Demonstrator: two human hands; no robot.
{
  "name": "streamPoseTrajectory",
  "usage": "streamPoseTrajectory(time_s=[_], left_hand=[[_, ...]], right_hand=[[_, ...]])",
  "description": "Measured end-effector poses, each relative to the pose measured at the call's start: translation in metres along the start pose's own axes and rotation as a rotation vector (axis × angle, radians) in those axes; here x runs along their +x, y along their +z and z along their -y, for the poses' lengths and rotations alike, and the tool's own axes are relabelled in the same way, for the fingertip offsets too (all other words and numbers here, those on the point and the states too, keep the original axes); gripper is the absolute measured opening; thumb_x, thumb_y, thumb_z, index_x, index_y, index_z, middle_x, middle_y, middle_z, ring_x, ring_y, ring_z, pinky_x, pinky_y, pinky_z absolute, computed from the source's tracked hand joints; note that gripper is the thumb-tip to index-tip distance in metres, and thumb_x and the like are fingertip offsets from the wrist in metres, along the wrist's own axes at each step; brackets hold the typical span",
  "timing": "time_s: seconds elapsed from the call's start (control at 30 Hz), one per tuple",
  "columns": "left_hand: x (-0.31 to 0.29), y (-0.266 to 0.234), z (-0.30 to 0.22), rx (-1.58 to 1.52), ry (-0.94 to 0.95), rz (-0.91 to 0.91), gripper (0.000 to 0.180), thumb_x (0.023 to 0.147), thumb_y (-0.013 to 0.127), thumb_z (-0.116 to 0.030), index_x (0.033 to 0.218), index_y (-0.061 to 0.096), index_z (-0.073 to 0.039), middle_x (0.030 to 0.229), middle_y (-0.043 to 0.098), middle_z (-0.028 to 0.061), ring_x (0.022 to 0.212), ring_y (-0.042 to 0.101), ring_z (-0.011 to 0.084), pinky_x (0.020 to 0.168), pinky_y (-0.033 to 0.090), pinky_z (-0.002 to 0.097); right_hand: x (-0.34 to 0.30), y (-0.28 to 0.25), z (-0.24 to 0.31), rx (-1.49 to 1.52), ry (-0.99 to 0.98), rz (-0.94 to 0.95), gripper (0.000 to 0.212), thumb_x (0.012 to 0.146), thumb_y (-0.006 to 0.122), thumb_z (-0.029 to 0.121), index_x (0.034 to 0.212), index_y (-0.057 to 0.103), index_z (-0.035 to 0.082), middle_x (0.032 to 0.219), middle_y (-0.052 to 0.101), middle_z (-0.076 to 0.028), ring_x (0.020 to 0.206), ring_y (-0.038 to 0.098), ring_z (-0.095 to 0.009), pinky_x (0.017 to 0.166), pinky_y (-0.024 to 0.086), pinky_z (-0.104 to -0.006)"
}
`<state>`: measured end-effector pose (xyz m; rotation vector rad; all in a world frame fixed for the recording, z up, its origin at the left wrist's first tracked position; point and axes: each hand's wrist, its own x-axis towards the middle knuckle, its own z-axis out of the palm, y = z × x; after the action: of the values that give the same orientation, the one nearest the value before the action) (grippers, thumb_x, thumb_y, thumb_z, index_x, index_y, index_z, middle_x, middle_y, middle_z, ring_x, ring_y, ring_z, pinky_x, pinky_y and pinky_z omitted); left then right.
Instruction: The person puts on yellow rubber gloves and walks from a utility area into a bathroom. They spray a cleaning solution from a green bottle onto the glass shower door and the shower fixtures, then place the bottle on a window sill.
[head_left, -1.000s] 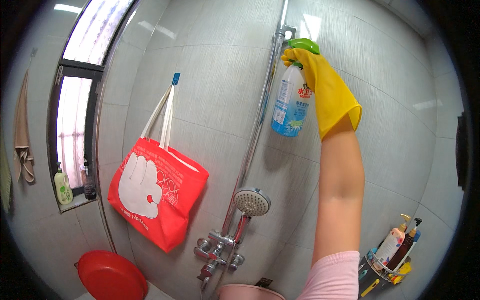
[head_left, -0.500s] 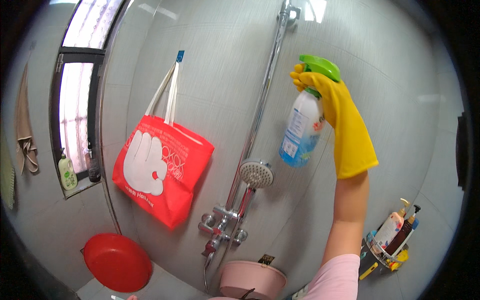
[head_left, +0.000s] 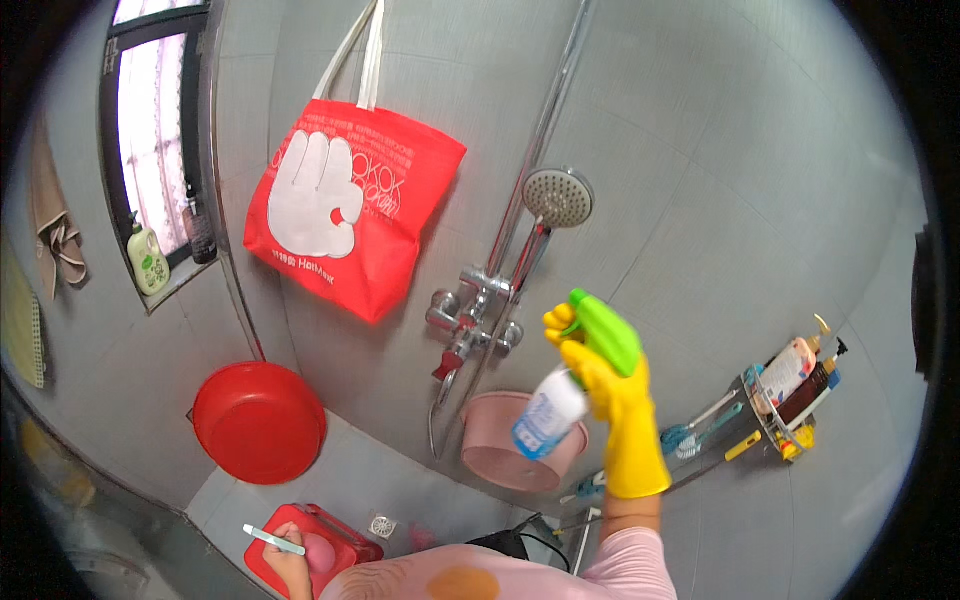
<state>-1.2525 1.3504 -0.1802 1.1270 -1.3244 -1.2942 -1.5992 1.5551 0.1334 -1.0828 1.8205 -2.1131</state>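
My right hand, in a long yellow rubber glove, grips a spray bottle by its neck, below the green trigger head. The bottle is white and blue, tilted, and in front of a pink basin. Low at the left, my bare left hand is closed round a slim pale mint-white handle; its working end cannot be made out. Beneath that hand is a red stool-like object. A rounded pink shape beside my fingers is unclear.
A red tote bag hangs on the tiled wall, left of the shower head and mixer tap. A red basin leans at the left corner. At right, a wall rack holds pump bottles and brushes. A floor drain lies below.
My right hand has come down from high on the wall with the spray bottle. The view has tilted downward, so my left hand and the pale handle now show more fully.
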Motion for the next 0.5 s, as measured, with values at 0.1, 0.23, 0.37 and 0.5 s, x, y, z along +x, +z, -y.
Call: streamPoseTrajectory(time_s=[0.1,0.23,0.37,0.5], left_hand=[[-0.004,-0.012,0.001,0.036,0.033,0.045,0.01,0.078,0.065,-0.006,0.083,0.063,0.003,0.062,0.054,-0.0022,0.055,0.046,0.0044,0.05,0.037,0.0194],[-0.01,-0.021,0.005,0.037,0.049,0.055,0.011,0.078,0.066,-0.007,0.083,0.063,0.003,0.062,0.054,-0.0022,0.054,0.045,0.0042,0.05,0.036,0.019],[-0.017,-0.03,0.007,0.037,-0.001,0.038,0.011,0.078,0.066,-0.007,0.083,0.063,0.002,0.062,0.053,-0.0026,0.054,0.044,0.0042,0.05,0.035,0.0189],[-0.025,-0.029,0.005,0.057,0.011,-0.015,0.012,0.078,0.066,-0.008,0.083,0.064,0.002,0.061,0.051,-0.0038,0.053,0.042,0.0037,0.049,0.034,0.0188]], right_hand=[[-0.02,0.015,-0.061,-0.17,0.137,-0.123,0.045,0.077,0.055,-0.008,0.12,0.05,0.003,0.109,0.058,-0.009,0.099,0.056,-0.019,0.084,0.046,-0.029],[-0.047,0.029,-0.131,-0.077,0.057,-0.179,0.038,0.079,0.056,-0.005,0.116,0.052,0.005,0.104,0.059,-0.005,0.092,0.056,-0.012,0.074,0.045,-0.0215],[-0.058,0.043,-0.14,-0.032,0.075,-0.175,0.04,0.079,0.06,0.002,0.118,0.051,0.003,0.105,0.06,-0.006,0.091,0.057,-0.012,0.074,0.045,-0.021],[-0.04,0.047,-0.127,-0.16,0.272,-0.143,0.041,0.079,0.06,0.003,0.119,0.05,0.002,0.107,0.059,-0.008,0.093,0.058,-0.015,0.08,0.045,-0.0237]])
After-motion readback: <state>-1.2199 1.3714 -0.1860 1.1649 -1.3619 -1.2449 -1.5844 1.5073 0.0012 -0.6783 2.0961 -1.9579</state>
